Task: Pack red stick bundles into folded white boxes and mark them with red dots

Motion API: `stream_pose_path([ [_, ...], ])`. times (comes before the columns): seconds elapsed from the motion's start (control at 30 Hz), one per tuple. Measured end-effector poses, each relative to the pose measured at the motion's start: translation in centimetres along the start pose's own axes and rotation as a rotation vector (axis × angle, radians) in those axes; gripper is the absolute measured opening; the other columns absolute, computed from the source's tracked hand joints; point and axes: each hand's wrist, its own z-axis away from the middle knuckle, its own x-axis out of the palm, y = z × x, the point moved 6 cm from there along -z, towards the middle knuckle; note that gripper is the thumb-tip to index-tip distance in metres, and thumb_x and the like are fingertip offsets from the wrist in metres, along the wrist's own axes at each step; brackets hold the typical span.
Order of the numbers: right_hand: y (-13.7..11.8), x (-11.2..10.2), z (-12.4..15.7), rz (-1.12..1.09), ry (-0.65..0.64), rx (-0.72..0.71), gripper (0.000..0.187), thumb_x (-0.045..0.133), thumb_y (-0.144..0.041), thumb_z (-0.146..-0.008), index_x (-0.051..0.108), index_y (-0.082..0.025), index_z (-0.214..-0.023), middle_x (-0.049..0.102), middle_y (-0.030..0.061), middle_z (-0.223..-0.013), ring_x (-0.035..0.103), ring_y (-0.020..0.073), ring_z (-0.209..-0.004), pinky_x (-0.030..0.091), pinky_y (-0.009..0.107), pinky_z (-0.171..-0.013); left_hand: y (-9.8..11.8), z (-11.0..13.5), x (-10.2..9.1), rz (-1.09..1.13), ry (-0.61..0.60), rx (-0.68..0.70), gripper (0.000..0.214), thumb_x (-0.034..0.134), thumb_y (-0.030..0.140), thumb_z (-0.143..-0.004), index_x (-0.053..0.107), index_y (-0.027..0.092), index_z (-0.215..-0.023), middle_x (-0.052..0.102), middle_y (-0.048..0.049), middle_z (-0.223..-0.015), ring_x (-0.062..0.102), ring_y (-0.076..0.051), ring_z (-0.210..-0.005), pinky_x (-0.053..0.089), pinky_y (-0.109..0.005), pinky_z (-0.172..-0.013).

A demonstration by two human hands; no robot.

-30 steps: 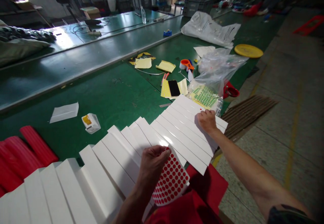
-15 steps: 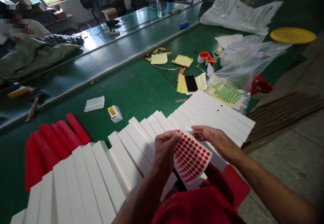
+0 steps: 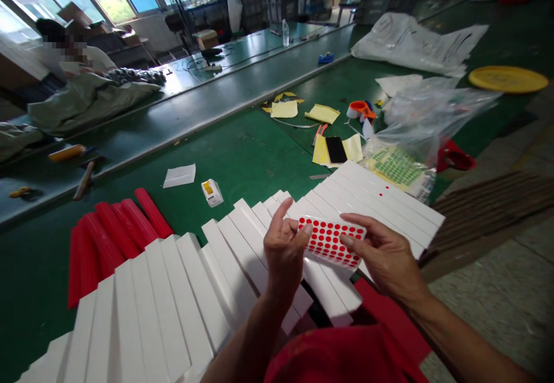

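The left hand point(image 3: 283, 244) and the right hand point(image 3: 383, 250) are holding a white sheet of round red stickers point(image 3: 329, 241) between them, its long side lying across the view and sloping slightly down to the right. The sheet is hanging just above a fanned row of long white rectangular strips point(image 3: 381, 198), which are overlapping on a green-topped counter point(image 3: 242, 152). The left fingertips point(image 3: 305, 229) are pinching one end of the sheet and hiding its corner, while the right fingers point(image 3: 355, 219) and thumb are closing on the other end, so neither hand is open wide. Two tiny red dots point(image 3: 383, 190) are showing on the strips beyond the sheet, though their exact shape is too small to make out. The strips are running out past the lower left of the frame, and their material is hard to tell. Bright red strips point(image 3: 112, 227) are lying beside them, partly tucked behind the row. Red fabric point(image 3: 341, 357) is filling the bottom edge, cut off by the frame, so whether it is clothing stays unclear. A clear plastic bag point(image 3: 433, 112) is partly covering a sheet of green dots point(image 3: 398, 166), and a blurred person point(image 3: 73, 54) is sitting far off at the left.
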Motion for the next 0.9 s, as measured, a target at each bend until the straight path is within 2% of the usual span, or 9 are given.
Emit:
stream_pose_path([
  [0.13,-0.5,0.7,0.4,-0.056,-0.045,0.043,0.047,0.082,-0.04,-0.073,0.072,-0.022,-0.115,0.073,0.0044,-0.076,0.067,0.0201,-0.065,0.057,0.032,-0.059,1.7,0.1,-0.6,-0.31,-0.129,0.071,0.035,0.076,0.026,-0.072,0.075,0.016,-0.106,0.073,-0.0074,-0.097,0.067,-0.018,-0.083,0.055,-0.027,-0.077],
  [0.2,-0.8,1.0,0.6,-0.085,-0.069,0.065,0.045,0.083,-0.039,-0.072,0.073,-0.022,-0.112,0.073,0.0048,-0.076,0.068,0.0209,-0.068,0.058,0.033,-0.061,2.2,0.2,-1.0,-0.399,-0.159,0.071,0.039,0.077,0.025,-0.071,0.076,0.018,-0.109,0.074,-0.0082,-0.102,0.068,-0.021,-0.089,0.056,-0.029,-0.08],
  [0.27,-1.1,1.2,0.7,-0.116,-0.084,0.075,0.041,0.085,-0.038,-0.07,0.076,-0.022,-0.106,0.074,0.0055,-0.079,0.069,0.0216,-0.07,0.059,0.033,-0.064,2.6,0.3,-1.5,-0.411,-0.174,0.04,0.044,0.079,0.027,-0.069,0.075,0.018,-0.112,0.075,-0.0086,-0.1,0.069,-0.022,-0.086,0.057,-0.03,-0.078],
  [0.37,-1.3,1.3,0.9,-0.162,-0.101,0.077,0.034,0.085,-0.036,-0.069,0.078,-0.022,-0.099,0.075,0.006,-0.083,0.07,0.022,-0.073,0.059,0.034,-0.068,2.8,0.5,-1.8,-0.392,-0.181,-0.001,0.042,0.082,0.029,-0.066,0.077,0.016,-0.106,0.077,-0.0094,-0.093,0.07,-0.022,-0.081,0.058,-0.029,-0.073],
  [0.53,-1.4,1.2,1.3,-0.165,-0.066,0.089,0.054,0.086,-0.034,-0.069,0.07,-0.026,-0.12,0.069,0.0004,-0.067,0.065,0.0174,-0.057,0.056,0.03,-0.054,3.0,0.9,-1.7,-0.304,-0.194,-0.057,0.036,0.084,0.029,-0.062,0.078,0.014,-0.094,0.076,-0.0079,-0.083,0.068,-0.018,-0.07,0.056,-0.027,-0.067],
  [0.67,-1.7,1.9,1.4,-0.23,-0.14,0.103,0.029,0.086,-0.034,-0.068,0.077,-0.022,-0.093,0.074,0.0058,-0.081,0.07,0.0226,-0.071,0.059,0.036,-0.066,3.3,1.1,-1.5,-0.317,-0.203,-0.05,0.027,0.084,0.028,-0.061,0.077,0.015,-0.085,0.073,-0.005,-0.074,0.064,-0.015,-0.065,0.053,-0.025,-0.063],
  [0.73,-1.7,1.8,1.5,-0.219,-0.129,0.092,0.035,0.085,-0.034,-0.07,0.076,-0.023,-0.102,0.073,0.0043,-0.078,0.069,0.0214,-0.068,0.059,0.035,-0.063,3.4,1.1,-1.5,-0.299,-0.207,-0.076,0.027,0.085,0.027,-0.06,0.076,0.015,-0.082,0.072,-0.004,-0.071,0.063,-0.014,-0.062,0.052,-0.024,-0.062],
  [0.83,-1.9,1.3,1.6,-0.141,-0.085,0.057,0.064,0.085,-0.034,-0.07,0.064,-0.027,-0.13,0.07,0.0004,-0.071,0.064,0.0172,-0.056,0.056,0.03,-0.053,3.2,1.2,-1.4,-0.241,-0.22,-0.132,0.029,0.087,0.027,-0.057,0.074,0.015,-0.08,0.071,-0.0028,-0.068,0.062,-0.013,-0.058,0.05,-0.023,-0.059],
  [0.9,-2.0,1.4,1.6,-0.12,-0.109,0.064,0.062,0.086,-0.034,-0.069,0.066,-0.026,-0.128,0.071,0.0019,-0.074,0.063,0.0162,-0.056,0.054,0.029,-0.052,3.3,1.3,-1.3,-0.228,-0.22,-0.135,0.028,0.087,0.028,-0.057,0.074,0.015,-0.079,0.071,-0.0024,-0.067,0.061,-0.012,-0.058,0.049,-0.023,-0.058],
])
